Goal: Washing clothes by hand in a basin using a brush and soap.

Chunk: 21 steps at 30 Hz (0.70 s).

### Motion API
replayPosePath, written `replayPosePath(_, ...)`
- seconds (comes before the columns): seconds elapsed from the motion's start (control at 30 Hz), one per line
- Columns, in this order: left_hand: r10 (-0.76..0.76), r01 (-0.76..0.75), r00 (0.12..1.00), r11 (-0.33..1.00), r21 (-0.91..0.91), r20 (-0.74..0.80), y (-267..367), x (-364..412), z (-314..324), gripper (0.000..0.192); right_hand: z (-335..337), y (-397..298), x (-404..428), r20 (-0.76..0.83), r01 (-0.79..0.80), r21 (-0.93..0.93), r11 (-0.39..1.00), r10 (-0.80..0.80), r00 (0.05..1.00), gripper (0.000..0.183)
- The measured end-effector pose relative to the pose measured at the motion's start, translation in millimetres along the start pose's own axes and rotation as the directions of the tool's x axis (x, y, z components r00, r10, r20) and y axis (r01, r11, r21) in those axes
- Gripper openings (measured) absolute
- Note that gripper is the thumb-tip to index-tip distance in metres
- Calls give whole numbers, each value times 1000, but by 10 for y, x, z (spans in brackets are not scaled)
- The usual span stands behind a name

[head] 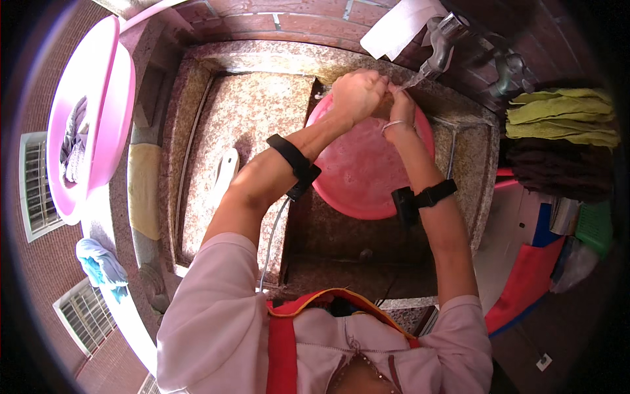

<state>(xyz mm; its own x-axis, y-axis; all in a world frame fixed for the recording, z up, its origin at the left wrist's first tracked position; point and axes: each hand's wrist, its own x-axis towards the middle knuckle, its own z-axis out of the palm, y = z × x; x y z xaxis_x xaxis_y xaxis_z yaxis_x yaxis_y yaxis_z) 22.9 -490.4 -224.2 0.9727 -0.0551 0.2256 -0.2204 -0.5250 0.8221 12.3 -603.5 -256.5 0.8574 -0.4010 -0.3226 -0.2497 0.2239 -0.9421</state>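
Note:
My left hand [360, 93] and my right hand [401, 106] meet over the far rim of a pink plastic basin [374, 167], just below a running metal faucet [438, 54]. Water from its spout falls at the fingers of my right hand. Something brownish shows between the two hands, too hidden to name. My left hand is curled with its back to the camera; whether it grips anything is unclear. Cloudy pinkish water with some bubbles fills the basin, which stands in the stone sink.
A ribbed stone slab [246, 162] with a white-handled brush or tool [227, 167] lies left. Pink basins [110, 118] with grey cloth stand far left. A second faucet [509, 74], green cloth [561, 115] and dark cloth [561, 167] are right. White paper or cloth [401, 29] hangs behind.

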Motion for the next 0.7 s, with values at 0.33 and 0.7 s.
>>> replayPosePath(0.33, 200, -199, 980, 977, -76, 1, -282, -45, 32, 32, -87, -271, -13, 326, -67, -126, 990, 105, 939, 28)
replayPosePath(0.7, -109, 756, 604, -235, -611, 790, -109, -157, 246, 25, -314, -442, -253, 833, 989, -105, -106, -553, 29, 17)
